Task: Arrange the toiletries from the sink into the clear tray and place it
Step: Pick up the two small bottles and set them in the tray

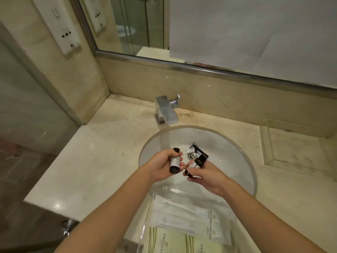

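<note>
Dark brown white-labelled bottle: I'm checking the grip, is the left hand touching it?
Touching. The head view shows the left hand curled round the dark brown white-labelled bottle.

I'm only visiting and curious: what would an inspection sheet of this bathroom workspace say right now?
Surface: beige marble counter around a round sink.
Job's things: dark bottle and small dark toiletry in the hands; black item and white sachet lying by the drain; clear tray at the near edge, holding white packets.
Clutter: second clear tray on the counter to the right.
Hands: left hand grips the dark bottle; right hand holds the small dark toiletry.
Cables: nothing seen.
Surroundings: faucet, mirror, wall socket panel.
</note>
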A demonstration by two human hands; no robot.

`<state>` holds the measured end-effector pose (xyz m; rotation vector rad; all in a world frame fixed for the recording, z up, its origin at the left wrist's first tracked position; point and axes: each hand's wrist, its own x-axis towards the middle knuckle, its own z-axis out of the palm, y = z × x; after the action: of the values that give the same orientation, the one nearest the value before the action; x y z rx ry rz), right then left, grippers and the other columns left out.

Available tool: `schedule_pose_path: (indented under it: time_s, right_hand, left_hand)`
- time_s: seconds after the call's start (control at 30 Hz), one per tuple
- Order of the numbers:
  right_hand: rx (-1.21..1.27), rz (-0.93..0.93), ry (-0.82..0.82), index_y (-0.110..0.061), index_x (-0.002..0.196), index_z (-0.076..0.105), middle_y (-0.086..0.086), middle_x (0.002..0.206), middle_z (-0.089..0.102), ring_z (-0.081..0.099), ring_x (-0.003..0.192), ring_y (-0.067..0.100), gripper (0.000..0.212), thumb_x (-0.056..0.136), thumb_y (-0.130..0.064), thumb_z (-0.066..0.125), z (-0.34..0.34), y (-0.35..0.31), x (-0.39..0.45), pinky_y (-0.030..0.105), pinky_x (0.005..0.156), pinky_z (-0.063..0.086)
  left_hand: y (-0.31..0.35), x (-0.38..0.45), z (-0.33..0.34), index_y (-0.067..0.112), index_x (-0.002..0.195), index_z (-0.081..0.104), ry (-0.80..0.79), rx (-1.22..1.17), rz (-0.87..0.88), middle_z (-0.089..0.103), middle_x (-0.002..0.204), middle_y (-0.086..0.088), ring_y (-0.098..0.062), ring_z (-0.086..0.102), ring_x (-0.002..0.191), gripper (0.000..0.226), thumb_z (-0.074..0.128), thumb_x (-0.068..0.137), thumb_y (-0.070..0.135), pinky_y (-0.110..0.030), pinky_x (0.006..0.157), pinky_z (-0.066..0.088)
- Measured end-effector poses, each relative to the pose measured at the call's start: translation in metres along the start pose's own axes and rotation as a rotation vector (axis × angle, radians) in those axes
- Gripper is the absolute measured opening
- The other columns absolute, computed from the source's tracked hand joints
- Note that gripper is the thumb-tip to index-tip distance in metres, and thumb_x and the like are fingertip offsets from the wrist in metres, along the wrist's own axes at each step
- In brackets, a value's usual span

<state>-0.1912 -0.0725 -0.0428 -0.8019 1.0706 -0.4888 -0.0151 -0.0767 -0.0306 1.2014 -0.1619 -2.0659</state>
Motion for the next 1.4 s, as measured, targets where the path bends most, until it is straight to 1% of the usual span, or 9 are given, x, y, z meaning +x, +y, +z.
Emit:
schedule_pose_path:
  time_s: [0.07, 0.2, 0.33, 0.4, 0.57, 0.73, 0.97, 1.13, 1.4]
  right_hand:
    - [0.041, -0.033, 0.015, -0.005, 0.097, 0.058, 0.015, 0.092, 0.064, 0.066, 0.083, 0.024, 0.014, 0.087, 0.004, 0.060, 0.005, 0.005, -0.012, 0.029, 0.073, 0.055]
    - [0.238, -0.050, 0.021, 0.000, 0.096, 0.059, 0.015, 0.082, 0.059, 0.066, 0.079, 0.024, 0.017, 0.087, 0.013, 0.055, 0.015, 0.015, -0.038, 0.043, 0.095, 0.052]
    - [0.314, -0.032, 0.032, -0.003, 0.098, 0.059, 0.019, 0.087, 0.065, 0.065, 0.095, 0.037, 0.021, 0.087, 0.014, 0.052, 0.025, 0.021, -0.065, 0.045, 0.098, 0.050]
    - [0.270, -0.050, 0.057, -0.008, 0.098, 0.058, 0.016, 0.090, 0.067, 0.064, 0.097, 0.034, 0.022, 0.088, 0.011, 0.053, 0.031, 0.025, -0.076, 0.039, 0.094, 0.049]
    - [0.202, -0.084, 0.132, -0.010, 0.086, 0.060, 0.009, 0.082, 0.065, 0.061, 0.072, 0.019, 0.011, 0.088, 0.001, 0.059, 0.041, 0.037, -0.097, 0.025, 0.061, 0.044]
    - [0.275, -0.060, 0.225, -0.007, 0.088, 0.057, 0.013, 0.083, 0.062, 0.058, 0.060, 0.020, 0.009, 0.090, -0.013, 0.062, 0.047, 0.052, -0.106, 0.020, 0.048, 0.048]
    - [0.366, -0.010, 0.195, -0.005, 0.098, 0.054, 0.021, 0.093, 0.064, 0.066, 0.069, 0.027, 0.008, 0.093, -0.011, 0.054, 0.051, 0.065, -0.119, 0.024, 0.055, 0.057]
    - [0.286, -0.027, 0.232, -0.006, 0.095, 0.053, 0.019, 0.085, 0.062, 0.066, 0.067, 0.031, 0.010, 0.089, -0.001, 0.059, 0.050, 0.076, -0.123, 0.027, 0.059, 0.059]
    - [-0.174, 0.105, 0.293, -0.008, 0.090, 0.045, 0.020, 0.076, 0.069, 0.060, 0.054, 0.022, 0.020, 0.090, -0.016, 0.063, 0.046, 0.102, -0.123, 0.027, 0.049, 0.049]
  left_hand:
    - [-0.004, -0.017, -0.002, 0.002, 0.095, 0.050, -0.037, -0.016, -0.021, 0.050, 0.075, -0.012, -0.023, 0.050, 0.064, 0.016, 0.035, 0.090, 0.004, -0.026, 0.051, 0.053]
    - [-0.015, -0.043, -0.010, 0.006, 0.091, 0.050, -0.091, -0.064, -0.065, 0.058, 0.073, -0.012, -0.022, 0.054, 0.058, 0.019, 0.032, 0.087, 0.010, -0.024, 0.051, 0.052]
    - [-0.028, -0.063, -0.014, 0.006, 0.087, 0.049, -0.099, -0.068, -0.072, 0.066, 0.076, -0.016, -0.019, 0.051, 0.050, 0.017, 0.037, 0.076, 0.010, -0.021, 0.043, 0.046]
    - [-0.036, -0.069, -0.016, 0.004, 0.086, 0.049, -0.086, -0.083, -0.062, 0.067, 0.079, -0.020, -0.020, 0.049, 0.053, 0.017, 0.034, 0.080, 0.010, -0.021, 0.042, 0.046]
    - [-0.054, -0.083, -0.022, 0.000, 0.098, 0.053, -0.081, -0.025, -0.057, 0.055, 0.082, -0.015, -0.020, 0.050, 0.060, 0.019, 0.039, 0.091, 0.009, -0.022, 0.044, 0.049]
    - [-0.068, -0.092, -0.035, 0.004, 0.117, 0.058, -0.089, 0.323, 0.059, 0.063, 0.094, -0.017, -0.021, 0.062, 0.068, 0.025, 0.056, 0.092, 0.003, -0.024, 0.053, 0.052]
    - [-0.082, -0.097, -0.051, 0.012, 0.093, 0.066, -0.083, 0.670, 0.127, 0.066, 0.096, -0.012, -0.020, 0.065, 0.077, 0.019, 0.066, 0.082, -0.004, -0.026, 0.060, 0.049]
    - [-0.085, -0.104, -0.057, 0.013, 0.101, 0.067, -0.113, 0.885, 0.191, 0.060, 0.106, -0.015, -0.021, 0.057, 0.089, 0.037, 0.060, 0.077, -0.015, -0.025, 0.073, 0.051]
    - [-0.091, -0.096, -0.077, 0.021, 0.111, 0.064, -0.018, 1.319, 0.289, 0.062, 0.117, -0.003, -0.015, 0.057, 0.112, 0.040, 0.074, 0.075, 0.005, -0.028, 0.095, 0.049]
